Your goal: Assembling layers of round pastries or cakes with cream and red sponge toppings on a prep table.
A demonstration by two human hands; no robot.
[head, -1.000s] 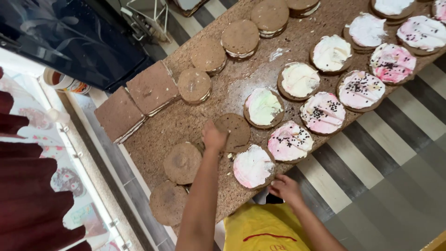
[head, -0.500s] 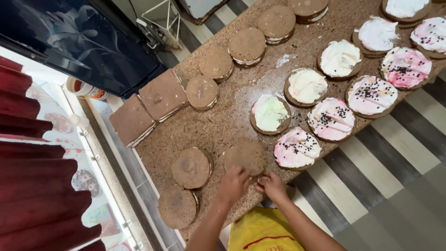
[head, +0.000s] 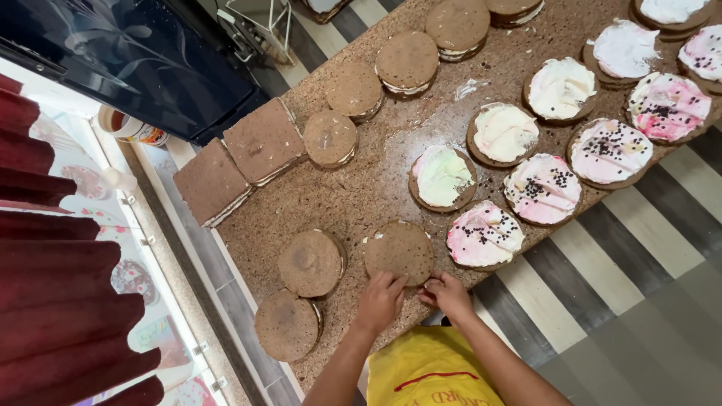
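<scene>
Both hands, left hand (head: pixel 381 298) and right hand (head: pixel 447 292), grasping the near rim of a round chocolate sponge layer (head: pixel 398 251) on the speckled desk (head: pixel 361 188). Capping step, apparently; next, pressing level. Beyond the grip, frosted sprinkled rounds (head: pixel 485 234).

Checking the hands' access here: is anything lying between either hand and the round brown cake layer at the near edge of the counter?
Nothing visible. The left hand and right hand both already rest their fingers on the near rim of the round brown cake layer, with no object between them.
</scene>
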